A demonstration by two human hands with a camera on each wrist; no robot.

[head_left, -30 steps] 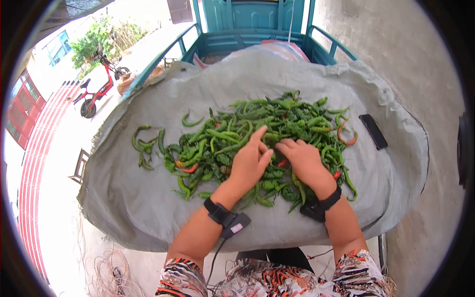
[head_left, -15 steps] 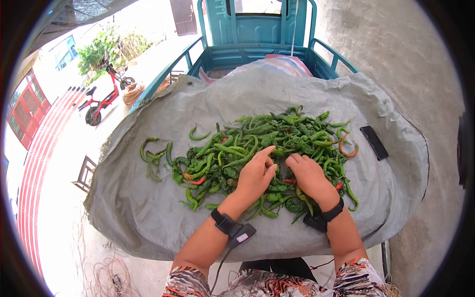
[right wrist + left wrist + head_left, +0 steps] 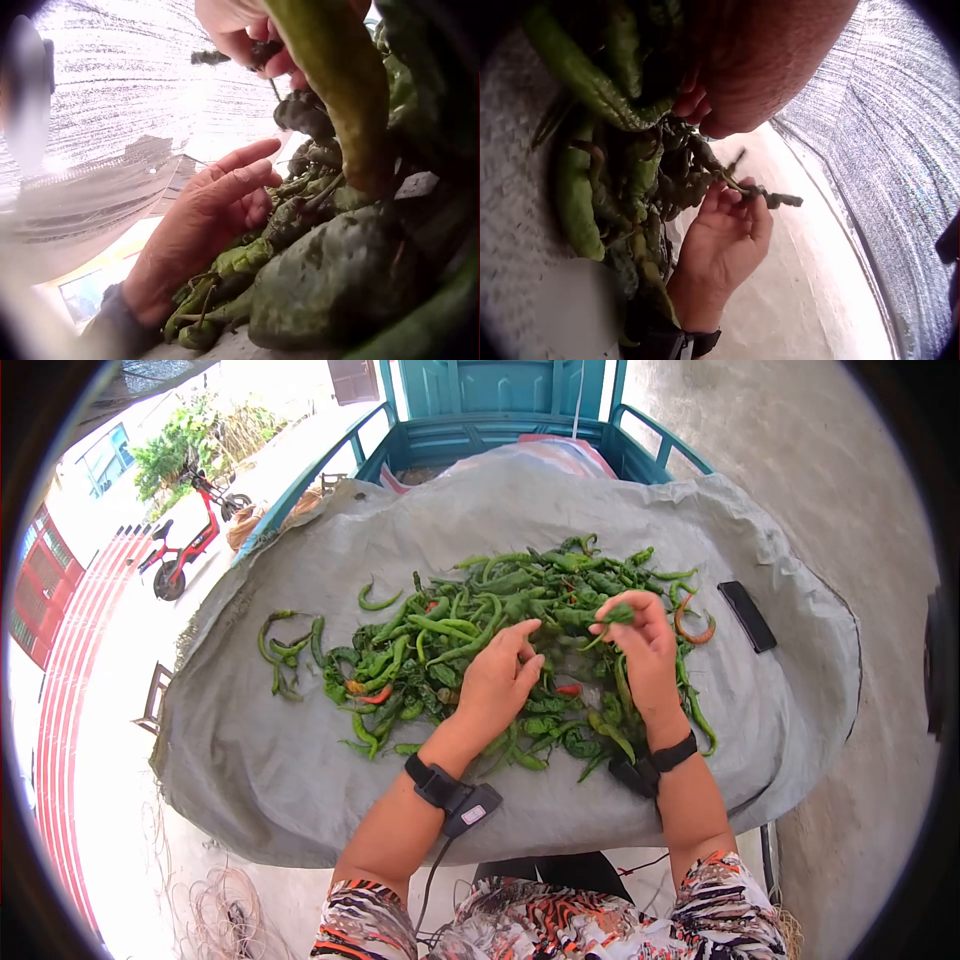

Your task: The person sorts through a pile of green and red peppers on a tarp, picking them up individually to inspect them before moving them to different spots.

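A heap of green peppers [image 3: 440, 625], with a few red ones, lies on a grey sheet [image 3: 280, 760]. The right hand [image 3: 645, 650] is raised over the heap's right part and pinches a small dark green pepper [image 3: 620, 614] between thumb and fingers; the left wrist view also shows this hand [image 3: 724, 244] with the wrinkled pepper [image 3: 776, 199]. Resting at the middle of the heap, the left hand [image 3: 498, 678] has its index finger extended and its other fingers loosely bent. In the right wrist view the left hand [image 3: 214, 214] holds nothing that shows.
A black phone [image 3: 747, 616] lies on the sheet to the right. Several peppers [image 3: 285, 650] form a small separate group on the left. Behind the sheet stands a blue cart bed [image 3: 500, 430]; a red scooter [image 3: 190, 550] is at the far left.
The right hand has lifted from the heap, up and to the right, with a small green pepper now in its fingers. The left hand stays at about the same spot on the heap.
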